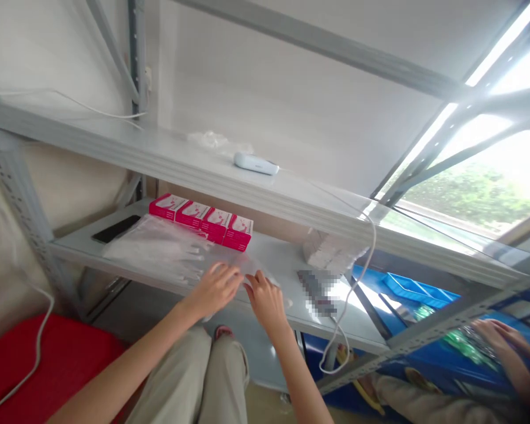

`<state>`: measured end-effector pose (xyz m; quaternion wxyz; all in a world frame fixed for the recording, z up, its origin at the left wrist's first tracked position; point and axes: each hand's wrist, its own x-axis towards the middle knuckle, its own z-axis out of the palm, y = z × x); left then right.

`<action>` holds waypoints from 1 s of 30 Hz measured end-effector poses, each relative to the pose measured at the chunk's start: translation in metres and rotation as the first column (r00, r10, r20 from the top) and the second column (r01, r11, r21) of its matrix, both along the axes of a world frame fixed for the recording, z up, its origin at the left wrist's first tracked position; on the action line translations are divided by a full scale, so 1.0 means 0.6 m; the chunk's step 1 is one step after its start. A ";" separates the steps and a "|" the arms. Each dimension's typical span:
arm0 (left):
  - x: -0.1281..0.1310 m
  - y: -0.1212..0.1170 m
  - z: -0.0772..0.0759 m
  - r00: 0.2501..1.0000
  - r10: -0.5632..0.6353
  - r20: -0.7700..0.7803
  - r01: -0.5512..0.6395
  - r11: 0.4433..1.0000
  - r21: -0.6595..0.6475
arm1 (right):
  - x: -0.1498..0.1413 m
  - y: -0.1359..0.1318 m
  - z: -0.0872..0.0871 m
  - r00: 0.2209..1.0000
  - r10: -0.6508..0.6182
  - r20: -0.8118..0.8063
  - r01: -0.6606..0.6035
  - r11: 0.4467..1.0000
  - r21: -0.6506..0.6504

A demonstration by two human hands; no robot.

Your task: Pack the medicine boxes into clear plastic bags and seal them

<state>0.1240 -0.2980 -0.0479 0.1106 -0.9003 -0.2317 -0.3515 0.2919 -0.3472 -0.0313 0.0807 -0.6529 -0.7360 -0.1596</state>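
My left hand (pixel 216 287) and my right hand (pixel 265 297) meet over the front of the lower shelf (pixel 269 250), fingers bent and tips close together. Both pinch a thin clear plastic bag (pixel 258 266), which is faint and hard to make out against the grey surface. To the left of my left hand lies a flat pile of clear plastic bags (pixel 154 247) with uneven ends toward me. Behind the pile, a row of several pink and white boxes (pixel 203 221) stands side by side.
A dark phone (pixel 116 228) lies left of the bags. To the right are a white block-like bundle (pixel 329 248), a blurred-out item (pixel 318 291) and a hanging white cable (pixel 371 259). The upper shelf carries a pale device (pixel 256 164). Another person's hands (pixel 499 335) show at far right.
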 end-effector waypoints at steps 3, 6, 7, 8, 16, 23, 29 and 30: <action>0.033 -0.063 -0.073 0.997 -0.060 -0.049 0.065 0.994 0.088 | 0.009 -0.002 -0.007 0.999 0.040 0.024 -0.038 0.998 -0.056; 0.059 -0.099 -0.140 0.997 0.021 -0.078 -0.020 1.000 0.021 | 0.020 -0.004 -0.015 0.997 0.049 0.053 -0.043 0.993 -0.111; 0.067 -0.101 -0.156 0.993 0.090 -0.073 -0.091 0.996 -0.007 | 0.025 -0.005 -0.018 0.997 0.040 0.064 -0.032 0.992 -0.124; 0.073 -0.098 -0.167 0.985 0.162 -0.062 -0.164 0.986 -0.030 | 0.030 -0.005 -0.021 0.997 0.028 0.074 -0.018 0.991 -0.131; 0.107 -0.044 -0.174 0.958 0.277 -0.074 -0.283 0.955 -0.088 | 0.050 -0.009 -0.035 0.991 -0.125 0.040 0.126 0.992 -0.019; 0.137 -0.028 -0.166 0.944 0.257 -0.205 -0.286 0.950 -0.126 | 0.048 -0.015 -0.015 0.973 -0.221 -0.065 0.218 0.975 -0.041; 0.154 0.025 -0.163 0.946 0.201 -0.254 -0.266 0.930 -0.253 | 0.065 -0.014 -0.008 0.979 -0.203 0.035 0.203 0.979 0.005; 0.159 0.033 -0.158 0.951 0.186 -0.246 -0.247 0.937 -0.245 | 0.066 -0.014 -0.005 0.978 -0.205 0.038 0.204 0.979 0.011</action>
